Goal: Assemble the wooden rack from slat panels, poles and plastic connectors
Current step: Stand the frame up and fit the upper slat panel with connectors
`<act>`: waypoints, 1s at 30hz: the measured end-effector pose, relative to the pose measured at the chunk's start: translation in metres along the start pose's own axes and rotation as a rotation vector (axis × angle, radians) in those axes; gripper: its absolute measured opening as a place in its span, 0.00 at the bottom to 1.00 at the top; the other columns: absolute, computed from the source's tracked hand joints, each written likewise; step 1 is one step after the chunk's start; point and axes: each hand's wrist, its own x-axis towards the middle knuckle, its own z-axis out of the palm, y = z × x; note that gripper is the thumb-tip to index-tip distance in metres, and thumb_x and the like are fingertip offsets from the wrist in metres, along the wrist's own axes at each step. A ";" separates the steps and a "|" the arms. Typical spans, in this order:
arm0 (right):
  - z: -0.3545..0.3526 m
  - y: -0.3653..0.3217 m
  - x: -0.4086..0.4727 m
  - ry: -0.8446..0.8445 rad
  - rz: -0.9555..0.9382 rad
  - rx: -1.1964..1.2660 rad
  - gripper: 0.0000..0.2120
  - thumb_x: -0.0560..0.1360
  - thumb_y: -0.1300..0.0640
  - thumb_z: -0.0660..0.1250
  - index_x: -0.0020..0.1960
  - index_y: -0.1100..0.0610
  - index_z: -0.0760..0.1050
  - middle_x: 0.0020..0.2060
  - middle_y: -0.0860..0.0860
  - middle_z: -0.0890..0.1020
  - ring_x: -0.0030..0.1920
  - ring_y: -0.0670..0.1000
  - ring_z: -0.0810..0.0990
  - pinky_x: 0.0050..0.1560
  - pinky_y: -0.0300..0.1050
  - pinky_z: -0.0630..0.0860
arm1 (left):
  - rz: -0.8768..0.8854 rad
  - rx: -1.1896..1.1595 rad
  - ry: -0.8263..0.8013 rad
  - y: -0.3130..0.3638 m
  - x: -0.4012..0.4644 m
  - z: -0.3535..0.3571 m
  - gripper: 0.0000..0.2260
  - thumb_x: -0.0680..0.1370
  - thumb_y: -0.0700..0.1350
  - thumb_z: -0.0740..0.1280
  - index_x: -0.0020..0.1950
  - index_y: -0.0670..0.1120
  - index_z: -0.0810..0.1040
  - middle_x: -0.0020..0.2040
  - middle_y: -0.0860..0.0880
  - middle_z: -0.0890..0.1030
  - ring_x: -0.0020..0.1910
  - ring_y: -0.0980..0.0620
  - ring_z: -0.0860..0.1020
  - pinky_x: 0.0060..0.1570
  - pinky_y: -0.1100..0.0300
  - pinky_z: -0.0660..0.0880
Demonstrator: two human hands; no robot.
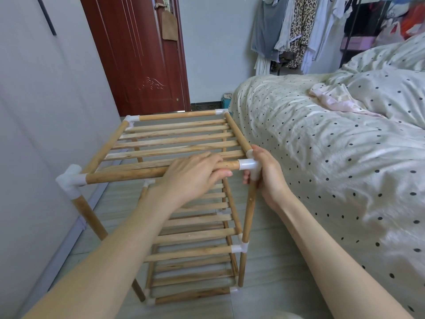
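- Upright on the floor (276, 284), the rack (184, 203) stands between a grey wall (46, 111) on the left and a bed (333, 157) on the right, close to the bed's near corner.
- Its top panel (174, 139) of wooden slats is framed by four poles joined at the corners by white connectors; two lower slat tiers show beneath it.
- Left hand (195, 173) lies over the front pole (128, 174) of the top tier, fingers curled over it and thumb under, so its grip is grasping that pole near its right end.
- Right hand (266, 178) wraps the front-right connector (249, 164), thumb side behind it and fingertips (245, 178) showing just below it against the leg (249, 217); its grip is grasping the connector.
- That leg runs down from the held connector to another connector (240, 247) on the middle tier, tilted slightly rather than plumb.
- Front-left connector (71, 180) sits on its own leg (89, 217), well apart from both hands.
- Whether the held connector is fully seated on the leg is hard to tell, since the fingers cover the joint.
- Behind the rack a red-brown door (138, 54) is closed.
- Clothes (296, 31) hang on a rail beyond the bed's far edge.
- Bed carries a cream cover with dark dots, with a pale pink cloth (338, 100) lying on it.
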 end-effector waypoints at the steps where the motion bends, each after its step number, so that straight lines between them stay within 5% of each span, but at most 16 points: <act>1: -0.001 -0.004 0.002 -0.032 0.061 0.018 0.12 0.80 0.54 0.55 0.60 0.56 0.71 0.37 0.52 0.77 0.32 0.49 0.75 0.34 0.45 0.73 | -0.006 0.013 -0.023 -0.004 -0.002 -0.002 0.18 0.80 0.59 0.52 0.63 0.52 0.69 0.49 0.55 0.75 0.44 0.56 0.75 0.37 0.63 0.67; 5: -0.001 -0.018 0.019 -0.037 0.136 -0.079 0.26 0.81 0.40 0.45 0.71 0.53 0.64 0.66 0.51 0.71 0.60 0.49 0.72 0.62 0.49 0.68 | -0.028 0.066 -0.059 -0.012 -0.007 -0.010 0.15 0.80 0.59 0.51 0.58 0.51 0.68 0.35 0.57 0.68 0.31 0.62 0.68 0.27 0.66 0.59; 7: 0.004 -0.025 0.026 -0.063 0.108 -0.100 0.29 0.81 0.40 0.42 0.73 0.56 0.61 0.70 0.52 0.67 0.61 0.47 0.69 0.63 0.44 0.65 | -0.009 0.122 -0.062 -0.010 -0.006 -0.012 0.13 0.80 0.59 0.50 0.53 0.52 0.66 0.33 0.57 0.67 0.29 0.62 0.66 0.27 0.67 0.58; 13: 0.010 -0.024 0.032 -0.096 0.115 -0.132 0.30 0.80 0.38 0.42 0.73 0.54 0.63 0.69 0.48 0.69 0.65 0.46 0.70 0.67 0.44 0.62 | 0.032 0.209 -0.012 -0.008 0.003 -0.004 0.14 0.79 0.61 0.46 0.46 0.52 0.62 0.31 0.56 0.66 0.27 0.59 0.65 0.28 0.62 0.61; 20: 0.010 -0.019 0.039 -0.037 0.052 -0.257 0.29 0.80 0.39 0.41 0.69 0.51 0.69 0.60 0.45 0.74 0.59 0.44 0.71 0.63 0.43 0.63 | 0.035 0.190 0.026 -0.008 0.010 0.002 0.15 0.80 0.60 0.46 0.46 0.51 0.62 0.30 0.55 0.67 0.27 0.58 0.66 0.28 0.62 0.63; 23: 0.010 -0.014 0.039 0.014 0.015 -0.261 0.27 0.81 0.40 0.43 0.64 0.52 0.74 0.56 0.46 0.77 0.50 0.42 0.75 0.54 0.39 0.67 | 0.024 0.225 0.065 -0.010 0.010 0.006 0.18 0.79 0.61 0.45 0.50 0.51 0.68 0.32 0.55 0.70 0.29 0.56 0.69 0.29 0.61 0.63; 26: 0.015 -0.011 0.030 0.111 -0.006 -0.228 0.19 0.82 0.48 0.49 0.56 0.52 0.77 0.43 0.45 0.78 0.34 0.40 0.73 0.39 0.37 0.66 | 0.045 0.137 0.139 -0.006 0.010 0.011 0.18 0.81 0.59 0.46 0.60 0.52 0.70 0.45 0.55 0.76 0.42 0.53 0.75 0.36 0.61 0.67; 28: 0.017 -0.013 0.025 0.179 -0.070 -0.344 0.16 0.80 0.56 0.52 0.57 0.56 0.78 0.37 0.44 0.75 0.36 0.44 0.71 0.37 0.39 0.65 | 0.083 0.006 0.160 -0.001 0.009 0.010 0.17 0.82 0.55 0.50 0.66 0.53 0.69 0.57 0.55 0.74 0.56 0.55 0.72 0.47 0.62 0.67; 30: 0.023 -0.014 0.014 0.200 -0.205 -0.588 0.15 0.80 0.58 0.53 0.57 0.59 0.77 0.41 0.47 0.77 0.44 0.50 0.75 0.44 0.43 0.67 | 0.097 -0.112 0.188 -0.003 0.000 0.006 0.16 0.82 0.51 0.52 0.69 0.51 0.68 0.61 0.55 0.71 0.61 0.56 0.69 0.58 0.61 0.65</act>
